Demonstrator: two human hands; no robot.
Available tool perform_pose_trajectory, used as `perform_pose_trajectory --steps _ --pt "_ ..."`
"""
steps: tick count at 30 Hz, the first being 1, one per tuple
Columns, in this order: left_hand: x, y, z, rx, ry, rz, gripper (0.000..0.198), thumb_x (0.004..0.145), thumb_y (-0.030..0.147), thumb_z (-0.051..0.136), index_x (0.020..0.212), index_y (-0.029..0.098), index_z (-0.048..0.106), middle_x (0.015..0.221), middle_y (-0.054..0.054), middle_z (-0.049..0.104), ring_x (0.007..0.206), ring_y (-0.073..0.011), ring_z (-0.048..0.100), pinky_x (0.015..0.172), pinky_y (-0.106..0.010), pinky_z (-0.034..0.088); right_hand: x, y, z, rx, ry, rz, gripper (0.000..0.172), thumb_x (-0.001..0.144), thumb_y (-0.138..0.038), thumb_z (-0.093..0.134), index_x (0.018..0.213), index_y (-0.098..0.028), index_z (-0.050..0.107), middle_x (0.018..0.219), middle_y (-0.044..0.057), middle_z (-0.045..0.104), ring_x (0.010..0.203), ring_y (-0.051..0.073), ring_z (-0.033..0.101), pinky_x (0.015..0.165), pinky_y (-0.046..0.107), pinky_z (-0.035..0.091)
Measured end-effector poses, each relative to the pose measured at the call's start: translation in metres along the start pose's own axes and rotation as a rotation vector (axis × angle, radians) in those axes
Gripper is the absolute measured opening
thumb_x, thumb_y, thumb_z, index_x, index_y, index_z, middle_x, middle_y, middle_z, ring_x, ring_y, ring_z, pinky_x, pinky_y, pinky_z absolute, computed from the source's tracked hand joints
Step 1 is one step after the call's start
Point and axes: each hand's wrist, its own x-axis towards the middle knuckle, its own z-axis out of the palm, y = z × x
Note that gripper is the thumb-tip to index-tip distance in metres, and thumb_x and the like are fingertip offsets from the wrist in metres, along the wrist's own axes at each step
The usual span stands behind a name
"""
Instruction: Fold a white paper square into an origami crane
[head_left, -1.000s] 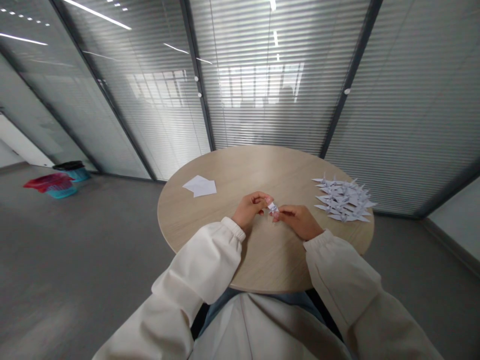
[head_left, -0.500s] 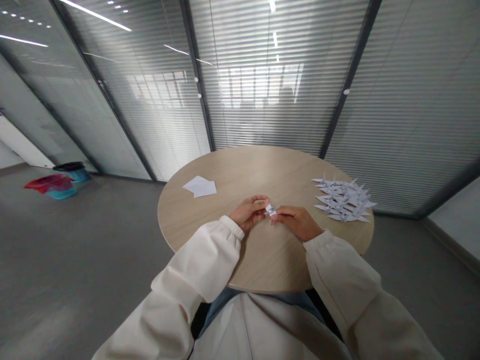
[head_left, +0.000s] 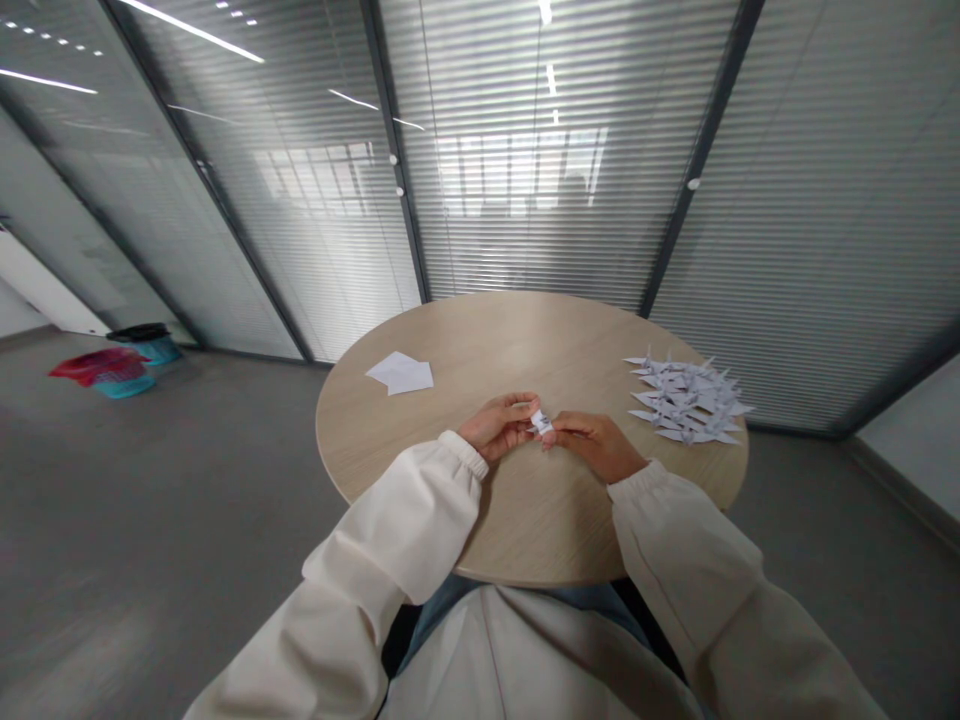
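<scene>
A small folded white paper [head_left: 541, 422] is held between both hands above the middle of the round wooden table [head_left: 517, 340]. My left hand [head_left: 501, 424] pinches its left side with thumb and fingers. On its right side, my right hand [head_left: 596, 442] grips the edge with closed fingertips. The fingers hide part of the paper, and its exact folds are too small to tell. White paper sheets [head_left: 401, 373] lie on the table's left side. Several folded white paper cranes [head_left: 690, 400] are heaped at the right edge.
On the floor at the far left stand a blue bin with a red liner [head_left: 112, 373] and another with a black liner [head_left: 154, 343]. A glass partition with blinds [head_left: 540, 230] rises just behind the table.
</scene>
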Motion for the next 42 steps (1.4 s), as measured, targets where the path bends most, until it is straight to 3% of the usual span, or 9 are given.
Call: perform_pose_trajectory --steps 5,14,24,30,33,36,39,42 --pt "-0.001 0.001 0.001 -0.002 0.002 0.002 0.022 0.065 0.012 0.071 0.080 0.010 0.055 0.062 -0.001 0.057 0.055 -0.0088 0.057 0.053 -0.019 0.048 0.000 0.001 -0.001 -0.010 -0.016 0.011 0.025 0.080 -0.040 0.056 0.073 -0.019 0.068 0.076 0.003 0.067 0.072 0.016 0.060 0.069 0.025 0.043" --pt "0.002 0.003 0.000 0.006 0.120 0.064 0.029 0.062 0.011 0.073 0.085 0.011 0.055 0.066 0.000 0.057 0.055 -0.0072 0.057 0.041 -0.013 0.040 0.000 0.004 -0.002 -0.003 -0.001 0.050 0.028 0.084 -0.039 0.051 0.074 -0.018 0.066 0.077 0.003 0.068 0.074 0.016 0.061 0.069 0.024 0.043" --pt "0.001 0.003 -0.003 -0.006 0.132 0.087 0.030 0.063 0.011 0.072 0.088 0.014 0.054 0.065 0.002 0.057 0.053 -0.0067 0.057 0.042 -0.012 0.041 -0.001 0.000 -0.002 0.070 -0.025 0.054 0.032 0.083 -0.043 0.050 0.071 -0.017 0.064 0.074 0.004 0.066 0.075 0.016 0.060 0.073 0.026 0.044" --pt "0.002 0.002 -0.005 0.060 0.139 0.056 0.021 0.068 0.015 0.069 0.085 0.013 0.058 0.068 -0.002 0.062 0.057 -0.0082 0.059 0.045 -0.013 0.042 0.000 0.004 -0.005 0.166 0.101 0.127 0.037 0.083 -0.050 0.048 0.072 -0.016 0.060 0.061 0.002 0.059 0.063 0.015 0.056 0.069 0.028 0.044" --pt "0.001 0.002 -0.003 0.179 0.124 0.071 0.025 0.068 0.020 0.070 0.090 0.012 0.062 0.076 -0.005 0.065 0.066 -0.0096 0.060 0.050 -0.015 0.043 0.001 0.009 -0.004 0.377 0.165 0.168 0.037 0.079 -0.051 0.053 0.066 -0.017 0.056 0.056 -0.001 0.052 0.058 0.013 0.053 0.068 0.029 0.047" --pt "-0.003 0.003 0.003 0.271 0.059 0.145 0.031 0.070 0.023 0.068 0.100 0.014 0.064 0.100 -0.009 0.064 0.087 -0.0133 0.059 0.067 -0.019 0.046 0.003 0.013 -0.002 0.603 0.175 0.204 0.034 0.076 -0.049 0.057 0.062 -0.018 0.053 0.050 -0.005 0.041 0.049 0.011 0.045 0.065 0.032 0.050" --pt "-0.006 0.006 0.008 0.281 0.000 0.202 0.033 0.072 0.025 0.066 0.103 0.015 0.064 0.115 -0.011 0.059 0.103 -0.0184 0.053 0.080 -0.025 0.043 0.004 0.012 -0.001 0.660 0.139 0.266 0.036 0.074 -0.048 0.058 0.057 -0.018 0.049 0.047 -0.006 0.033 0.043 0.009 0.037 0.060 0.032 0.051" --pt "-0.006 0.007 0.011 0.272 -0.039 0.190 0.033 0.073 0.031 0.064 0.102 0.014 0.066 0.114 -0.013 0.059 0.104 -0.0212 0.053 0.083 -0.029 0.042 0.004 0.011 -0.001 0.646 0.090 0.313 0.036 0.074 -0.048 0.057 0.055 -0.018 0.048 0.044 -0.008 0.027 0.041 0.009 0.033 0.057 0.031 0.051"
